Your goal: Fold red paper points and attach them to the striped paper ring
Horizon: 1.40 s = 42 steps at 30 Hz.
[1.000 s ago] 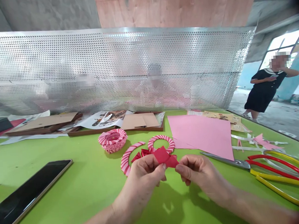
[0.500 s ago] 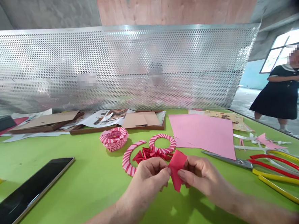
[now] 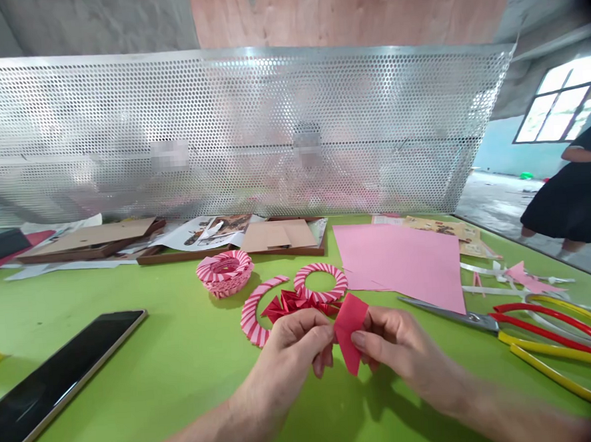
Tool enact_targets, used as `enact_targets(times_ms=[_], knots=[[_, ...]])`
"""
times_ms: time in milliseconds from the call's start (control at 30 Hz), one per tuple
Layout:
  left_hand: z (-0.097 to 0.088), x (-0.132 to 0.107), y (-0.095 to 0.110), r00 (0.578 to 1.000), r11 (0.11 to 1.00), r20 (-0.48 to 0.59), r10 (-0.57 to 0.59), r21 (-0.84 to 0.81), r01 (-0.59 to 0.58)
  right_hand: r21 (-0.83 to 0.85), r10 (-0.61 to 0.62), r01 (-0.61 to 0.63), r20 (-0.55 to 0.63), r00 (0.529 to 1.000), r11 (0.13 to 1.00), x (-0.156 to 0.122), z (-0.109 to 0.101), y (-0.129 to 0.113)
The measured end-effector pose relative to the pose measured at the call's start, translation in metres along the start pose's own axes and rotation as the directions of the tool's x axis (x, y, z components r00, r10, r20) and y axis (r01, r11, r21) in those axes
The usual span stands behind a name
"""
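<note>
A folded piece of red paper is pinched between my left hand and my right hand, its point hanging downward. Just beyond my left hand lies a loose bunch of folded red paper. It sits between a pink-and-white striped paper ring and a wider striped paper arc, which my left hand partly hides. A small woven striped paper basket stands further back. To my right lies a pink paper sheet.
On the green table lie a dark tablet, long scissors with red and yellow handles, and cardboard trays. A perforated metal screen stands behind the table. A person in a black dress stands at the right edge.
The red paper has turned from lying crosswise to hanging point-down between my hands. The loose red pieces look unchanged since half a second ago. The standing person has moved right, partly out of view.
</note>
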<state>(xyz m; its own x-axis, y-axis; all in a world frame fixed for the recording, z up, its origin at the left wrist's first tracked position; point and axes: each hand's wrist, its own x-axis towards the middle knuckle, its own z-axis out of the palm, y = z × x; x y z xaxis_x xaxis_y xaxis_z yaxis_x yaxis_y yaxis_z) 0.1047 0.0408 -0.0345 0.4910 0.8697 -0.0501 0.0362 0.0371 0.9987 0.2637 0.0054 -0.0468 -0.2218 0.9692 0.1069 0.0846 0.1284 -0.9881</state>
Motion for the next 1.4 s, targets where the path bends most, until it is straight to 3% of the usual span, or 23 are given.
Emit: enact_targets(times_ms=[133, 300, 467, 600, 867, 1067, 1400], knots=[[0.001, 0.001, 0.000, 0.997, 1.000, -0.068, 0.024, 0.004, -0.023, 0.002, -0.009, 0.009, -0.021, 1.000, 1.000, 0.000, 0.000, 0.002], [0.005, -0.001, 0.002, 1.000, 0.998, 0.008, 0.019, 0.055, -0.019, 0.017, -0.003, 0.003, -0.017, 1.000, 1.000, 0.000, 0.001, 0.003], [0.006, -0.001, 0.004, 0.999, 0.992, -0.036, 0.022, 0.121, -0.018, -0.006, -0.044, 0.043, -0.031, 0.999, 0.999, -0.004, 0.000, -0.008], [0.005, -0.001, 0.002, 0.998, 0.980, 0.056, -0.002, 0.197, -0.009, -0.069, -0.083, 0.076, -0.100, 0.992, 0.995, -0.006, -0.002, -0.009], [0.006, -0.005, 0.002, 0.994, 0.972, 0.109, 0.019, 0.229, -0.043, -0.249, -0.196, 0.178, -0.050, 0.979, 0.952, -0.002, 0.000, -0.002], [0.004, -0.002, 0.000, 0.995, 0.980, 0.102, 0.019, 0.194, -0.039, -0.429, -0.416, 0.353, -0.061, 0.907, 0.831, -0.005, -0.003, -0.004], [0.001, -0.005, 0.009, 0.983, 0.990, 0.185, -0.008, 0.139, -0.018, -0.515, -0.584, 0.573, 0.162, 0.795, 0.638, -0.006, -0.018, -0.001]])
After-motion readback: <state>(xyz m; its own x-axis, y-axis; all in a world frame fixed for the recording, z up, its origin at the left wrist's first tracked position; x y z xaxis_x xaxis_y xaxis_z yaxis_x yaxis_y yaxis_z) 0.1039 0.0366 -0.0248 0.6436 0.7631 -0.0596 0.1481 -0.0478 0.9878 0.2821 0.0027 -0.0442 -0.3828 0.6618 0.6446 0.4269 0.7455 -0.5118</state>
